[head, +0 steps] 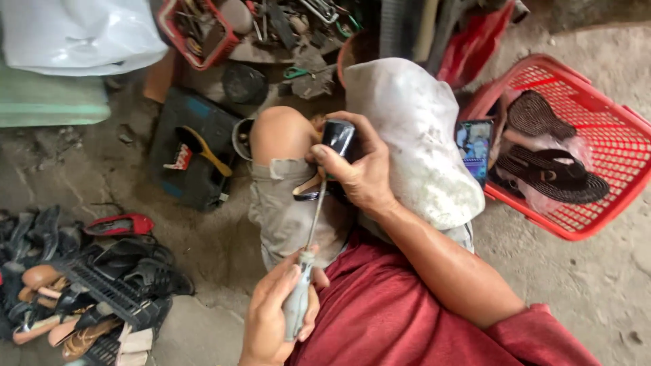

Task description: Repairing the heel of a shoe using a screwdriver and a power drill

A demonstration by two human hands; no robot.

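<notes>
The right hand (359, 173) is wrapped around a glossy black shoe (337, 139), pinning it against the bare knee (279, 132), a tan strap curling out just under the thumb. The left hand (274, 315) is closed in a fist round the pale, worn handle of a screwdriver (305, 271); its thin metal shaft runs straight up and its tip meets the shoe at the edge of the right thumb. Draped over the other knee sits a lumpy off-white cloth (413, 142), scuffed and dusty. Grey shorts and a dark red shirt fill the foreground.

To the person's right, a red plastic mesh basket (610, 142) rests on the rough concrete floor (203, 237), holding flat woven dark-brown sandals (553, 173). On the other side, a heap of shoes (81, 285) in blacks, tans and one red lies tangled together. Farther up, a black flat case (193, 152) carries a yellow-handled brush, and a second red basket (196, 30) bristles with metal tools.
</notes>
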